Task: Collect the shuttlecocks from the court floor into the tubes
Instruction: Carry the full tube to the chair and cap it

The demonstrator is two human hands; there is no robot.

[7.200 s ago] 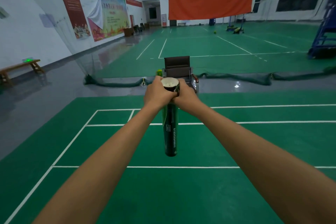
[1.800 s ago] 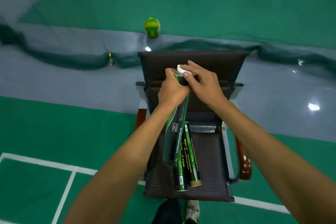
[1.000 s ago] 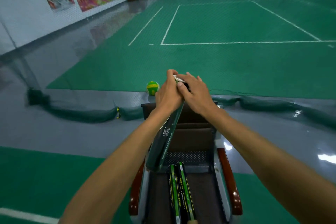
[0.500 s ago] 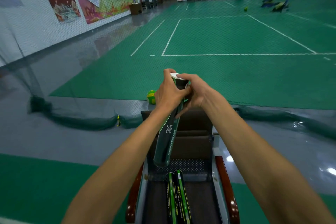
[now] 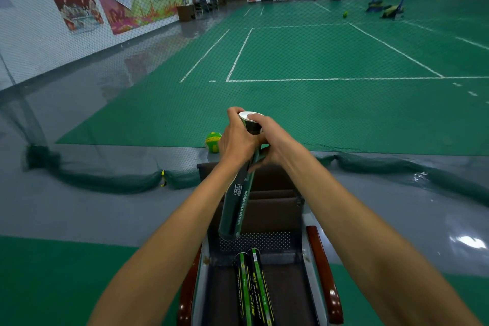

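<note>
A dark green shuttlecock tube (image 5: pixel 234 209) hangs tilted above a brown chair (image 5: pixel 267 209), its white cap (image 5: pixel 248 114) on the upper end. My left hand (image 5: pixel 236 137) grips the tube just below the cap. My right hand (image 5: pixel 272 140) curls round the tube's top from the right, thumb resting on the cap. Two more green tubes (image 5: pixel 251 288) lie side by side on the chair seat below. No loose shuttlecock shows.
A green and yellow ball (image 5: pixel 213 141) lies on the grey floor behind the chair. A dark net (image 5: pixel 111 180) hangs across the view and bunches on the floor. Wooden armrests (image 5: pixel 321 272) flank the seat. Green court stretches beyond the net.
Over the last second the view lifted slightly. My right hand slid from the cap top down round the tube's upper end. The tube stays held over the chair.
</note>
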